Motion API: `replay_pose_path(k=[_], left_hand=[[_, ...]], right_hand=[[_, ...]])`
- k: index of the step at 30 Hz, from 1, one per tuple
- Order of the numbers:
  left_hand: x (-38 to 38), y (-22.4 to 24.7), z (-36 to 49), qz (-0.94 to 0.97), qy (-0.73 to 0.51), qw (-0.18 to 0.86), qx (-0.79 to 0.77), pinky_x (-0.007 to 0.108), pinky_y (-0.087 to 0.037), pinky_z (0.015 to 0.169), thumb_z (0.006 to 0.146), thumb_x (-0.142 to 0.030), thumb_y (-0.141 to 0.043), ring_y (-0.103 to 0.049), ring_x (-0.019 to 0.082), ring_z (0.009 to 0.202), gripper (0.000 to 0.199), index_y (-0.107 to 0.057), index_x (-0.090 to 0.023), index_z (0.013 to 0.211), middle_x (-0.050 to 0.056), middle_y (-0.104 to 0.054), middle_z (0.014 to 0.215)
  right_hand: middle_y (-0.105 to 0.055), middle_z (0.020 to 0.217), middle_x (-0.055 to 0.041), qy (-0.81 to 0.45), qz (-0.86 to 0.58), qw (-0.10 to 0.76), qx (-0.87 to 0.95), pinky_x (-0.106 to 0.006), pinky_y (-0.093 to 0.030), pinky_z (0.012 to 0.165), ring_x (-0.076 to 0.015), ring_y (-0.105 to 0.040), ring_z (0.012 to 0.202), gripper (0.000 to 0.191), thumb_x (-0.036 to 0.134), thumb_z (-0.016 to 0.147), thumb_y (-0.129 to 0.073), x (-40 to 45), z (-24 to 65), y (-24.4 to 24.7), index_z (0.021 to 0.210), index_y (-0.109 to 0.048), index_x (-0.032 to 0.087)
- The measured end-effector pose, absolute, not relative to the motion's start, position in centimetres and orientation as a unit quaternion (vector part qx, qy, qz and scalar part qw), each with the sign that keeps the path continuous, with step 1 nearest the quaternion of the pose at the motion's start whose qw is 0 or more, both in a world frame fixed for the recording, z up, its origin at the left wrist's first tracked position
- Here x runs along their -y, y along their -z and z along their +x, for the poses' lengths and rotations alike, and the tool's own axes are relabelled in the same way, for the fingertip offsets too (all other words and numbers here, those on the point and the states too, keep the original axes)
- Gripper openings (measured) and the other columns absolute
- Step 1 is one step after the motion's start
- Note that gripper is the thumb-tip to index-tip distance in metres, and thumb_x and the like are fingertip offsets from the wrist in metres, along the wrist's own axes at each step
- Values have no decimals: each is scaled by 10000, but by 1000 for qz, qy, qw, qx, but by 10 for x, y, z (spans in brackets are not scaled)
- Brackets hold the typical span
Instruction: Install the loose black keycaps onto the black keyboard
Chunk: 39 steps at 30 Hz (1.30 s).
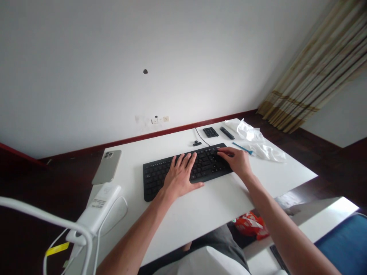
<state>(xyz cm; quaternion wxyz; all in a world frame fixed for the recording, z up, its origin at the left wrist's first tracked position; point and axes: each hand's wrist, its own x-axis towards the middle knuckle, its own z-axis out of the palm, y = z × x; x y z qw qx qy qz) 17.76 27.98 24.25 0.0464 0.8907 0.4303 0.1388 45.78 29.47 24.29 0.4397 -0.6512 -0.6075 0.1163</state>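
Note:
A black keyboard (156, 175) lies on the white table, its cable running off toward the back edge. My left hand (180, 177) rests flat across the middle of it, fingers spread. Over the numpad at the right end, my right hand (237, 159) has thumb and forefinger pinched together near the keys; anything between them is too small to name. Behind the keyboard sit several small black pieces (197, 143) and a square black group of keys (210, 132). A black bar-shaped object (227, 133) lies right of these. A thin blue stick (242, 148) lies beside my right hand.
Crumpled clear plastic (259, 141) covers the table's right end. On the left are a phone (107, 167), a white power strip (99, 208) with cables and a curved white tube (43, 212). A red packet (250, 225) shows below the table's front edge.

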Motion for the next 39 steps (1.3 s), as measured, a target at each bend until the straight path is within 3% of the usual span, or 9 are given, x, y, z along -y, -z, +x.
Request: replay_pose_path(k=[6,10,18,33,39], left_hand=[[-280,-241,177,891,-141,46,-429,570,-160,1296,828,-772,-639,-276,352,1558,1156,-94,-234,1695,110,-343,1691],[-280,-239,177,892,-139,44,-429,572,-143,1301,829,-784,-628,-263,351,1566,1153,-102,-234,1695,110,-321,1703],[-281,-238,178,891,-136,42,-432,575,-146,1300,828,-796,-615,-266,352,1561,1114,-178,-237,1686,104,-316,1706],[-281,-239,178,891,-133,42,-433,567,-151,1302,819,-789,-632,-262,350,1563,1100,-216,-243,1678,102,-309,1708],[-280,-243,178,891,-130,43,-433,567,-166,1303,826,-773,-639,-263,353,1562,1090,-207,-252,1681,96,-322,1702]], right_hand=[[-822,919,-70,-171,-641,452,596,-395,-572,808,-254,-734,805,329,490,815,-769,-296,462,-239,999,-837,225],[-810,863,-54,-148,-657,433,598,-394,-555,808,-248,-713,779,294,492,809,-787,-294,462,-235,940,-841,234],[-807,971,-41,-92,-607,388,687,-394,-556,890,-245,-723,895,175,409,890,-731,-292,456,-235,918,-821,262],[-799,976,-63,-34,-572,350,741,-415,-557,921,-267,-713,966,173,335,971,-639,-289,451,-237,938,-779,239],[-791,1032,-70,-35,-579,337,742,-410,-555,904,-269,-709,976,209,343,988,-613,-286,448,-239,1071,-777,243]])
